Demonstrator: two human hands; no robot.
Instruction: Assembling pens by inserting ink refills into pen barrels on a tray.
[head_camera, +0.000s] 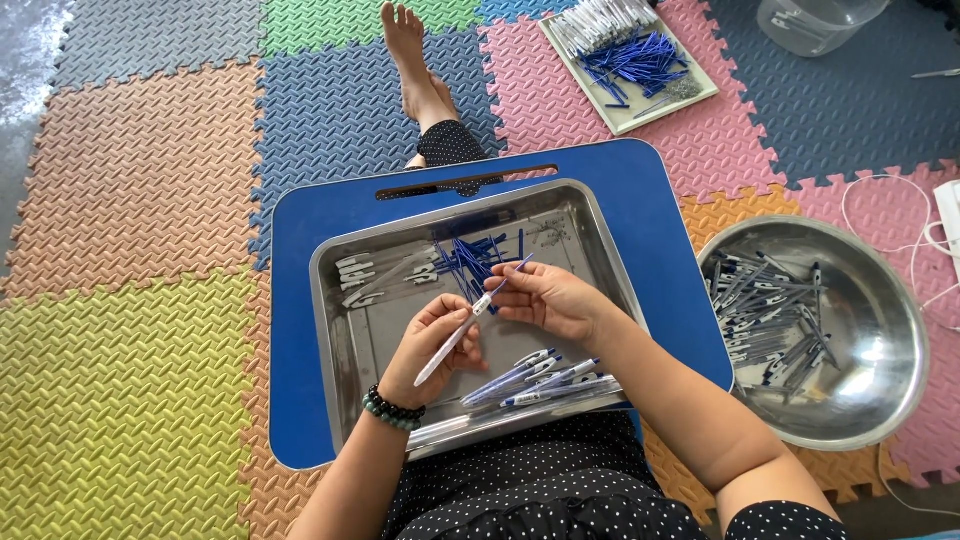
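Note:
My left hand (432, 347) grips a white pen barrel (447, 349), held slanting over a steel tray (340, 330). My right hand (550, 298) pinches a thin blue refill (508, 276) whose lower end meets the top of the barrel. Under the hands, a heap of blue refills (470, 255) lies at the tray's far middle. Several white barrels (385, 275) rest at its far left, and several finished blue-and-white pens (540, 378) lie along its near side. A bead bracelet (392, 409) circles my left wrist.
The tray sits on a blue lap desk (660, 220) over my legs. A round steel bowl (880, 340) with several pens stands to the right. A flat tray (630, 55) of blue and white parts lies far ahead, beside a clear tub (815, 22). Coloured foam mats (130, 250) cover the floor.

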